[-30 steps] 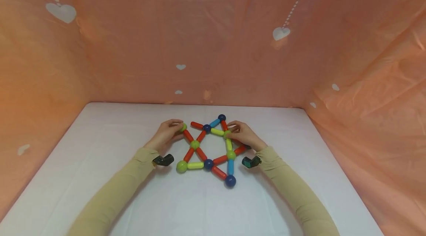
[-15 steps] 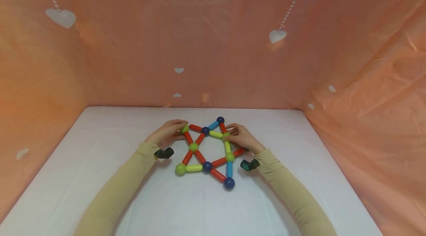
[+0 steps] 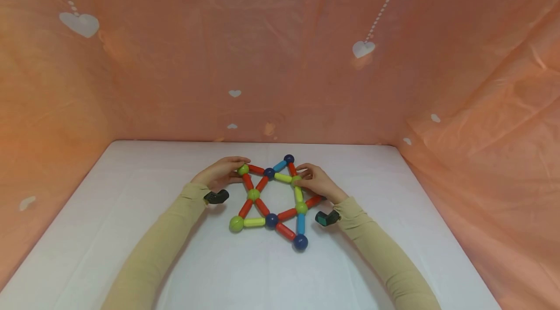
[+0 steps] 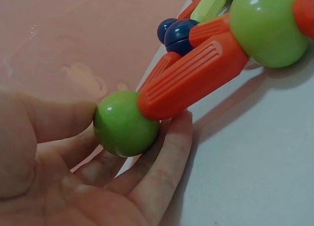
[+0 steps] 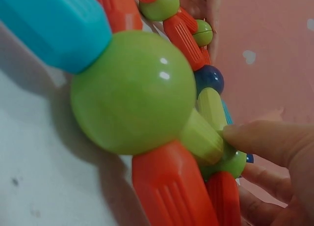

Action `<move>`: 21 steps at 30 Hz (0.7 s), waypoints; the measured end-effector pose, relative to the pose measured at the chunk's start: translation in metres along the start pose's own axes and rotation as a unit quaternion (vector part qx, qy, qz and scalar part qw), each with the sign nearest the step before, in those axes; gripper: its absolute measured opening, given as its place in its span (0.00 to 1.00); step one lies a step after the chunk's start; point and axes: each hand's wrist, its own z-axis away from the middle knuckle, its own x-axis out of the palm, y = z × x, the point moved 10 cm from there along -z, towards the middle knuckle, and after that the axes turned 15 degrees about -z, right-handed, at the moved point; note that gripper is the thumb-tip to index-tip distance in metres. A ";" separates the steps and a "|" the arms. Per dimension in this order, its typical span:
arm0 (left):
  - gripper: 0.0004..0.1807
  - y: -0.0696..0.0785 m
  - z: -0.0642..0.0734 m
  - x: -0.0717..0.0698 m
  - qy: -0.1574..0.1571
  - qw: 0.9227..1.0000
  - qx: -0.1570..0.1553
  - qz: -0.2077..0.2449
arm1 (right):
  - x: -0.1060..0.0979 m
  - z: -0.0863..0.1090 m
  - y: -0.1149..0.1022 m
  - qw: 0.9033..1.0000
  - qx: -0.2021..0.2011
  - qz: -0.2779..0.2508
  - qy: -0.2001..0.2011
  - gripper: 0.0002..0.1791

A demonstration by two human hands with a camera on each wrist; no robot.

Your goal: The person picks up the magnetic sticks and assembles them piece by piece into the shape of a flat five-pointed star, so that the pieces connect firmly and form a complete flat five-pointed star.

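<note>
A flat star-like frame of coloured rods and balls lies on the white table point(image 3: 271, 281). My left hand point(image 3: 220, 173) pinches the green ball point(image 4: 125, 124) at its far left corner, thumb on one side and fingers beneath. One red rod point(image 4: 194, 76) runs from that ball to another green ball point(image 3: 253, 195); a second red rod point(image 3: 256, 169) meets it from a dark blue ball point(image 3: 269, 173). With thumb and fingers, my right hand point(image 3: 323, 183) grips a green ball point(image 5: 233, 163) on the right side, where yellow-green rods and red rods join.
Nearer me, the frame's corners are a green ball point(image 3: 236, 224) and a dark blue ball point(image 3: 300, 242). Another dark blue ball point(image 3: 289, 159) tops the far corner. The red rod point(image 3: 313, 201) at right runs partly out of sight behind my right wrist. Orange cloth walls point(image 3: 192, 57) surround the table.
My left hand has moved right with the green ball, closing the gap to the loose end of the far red rod. My right hand keeps its grip. The head view has shifted slightly.
</note>
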 end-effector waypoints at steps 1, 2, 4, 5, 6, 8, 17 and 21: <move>0.24 0.000 0.000 0.000 0.000 1.000 -0.001 0.002 | 0.000 0.000 0.000 1.000 0.000 0.000 0.000 0.29; 0.24 -0.001 0.000 -0.001 0.000 1.000 0.001 0.000 | 0.000 0.000 0.001 1.000 0.000 0.001 0.000 0.29; 0.24 -0.001 0.001 -0.001 -0.002 1.000 0.002 0.004 | 0.000 -0.001 0.002 1.000 0.000 0.001 0.000 0.29; 0.24 0.000 0.001 -0.001 -0.004 1.000 0.004 0.004 | 0.000 -0.001 0.002 1.000 0.000 0.001 0.000 0.29; 0.24 -0.001 0.002 -0.001 -0.003 1.000 0.002 0.007 | 0.000 -0.001 0.002 1.000 0.000 0.000 0.000 0.29; 0.23 -0.002 0.005 -0.002 -0.004 1.000 -0.003 0.011 | 0.000 -0.001 0.002 1.000 0.000 -0.001 -0.003 0.29; 0.21 0.000 0.009 -0.001 -0.001 1.000 -0.003 0.010 | 0.001 0.000 0.002 1.000 -0.001 0.000 -0.007 0.29; 0.21 0.003 0.008 -0.001 0.014 1.000 -0.012 0.016 | 0.000 -0.002 0.003 1.000 -0.004 0.004 -0.005 0.29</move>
